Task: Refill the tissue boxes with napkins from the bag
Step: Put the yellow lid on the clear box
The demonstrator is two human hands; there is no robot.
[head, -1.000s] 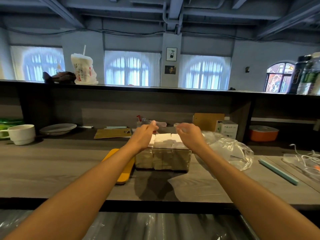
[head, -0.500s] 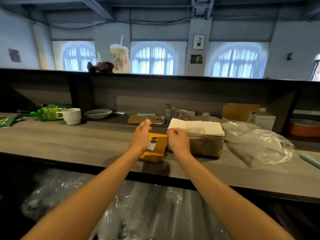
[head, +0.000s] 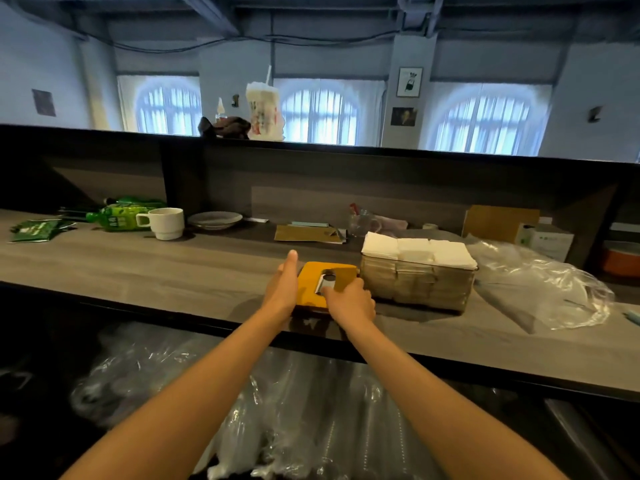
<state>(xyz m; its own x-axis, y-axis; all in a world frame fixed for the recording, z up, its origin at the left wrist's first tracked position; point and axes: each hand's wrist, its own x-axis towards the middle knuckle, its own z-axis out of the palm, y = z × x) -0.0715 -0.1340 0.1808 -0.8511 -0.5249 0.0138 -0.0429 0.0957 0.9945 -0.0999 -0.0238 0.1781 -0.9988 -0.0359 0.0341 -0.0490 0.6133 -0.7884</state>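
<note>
Right hand (head: 349,301) curls on flat yellow slotted lid (head: 323,284) at frame centre; left hand (head: 282,289) flat-fingered alongside — lift level, seat squarely over overfilled clear napkin box (head: 417,284).

Clear tissue box (head: 417,284) overfilled with 3 white napkin stacks (head: 417,252), yellow lid (head: 323,284) lying beside it.

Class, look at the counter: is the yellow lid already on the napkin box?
No: the yellow lid lies on the counter left of the napkin box, whose napkins stand uncovered.
</note>
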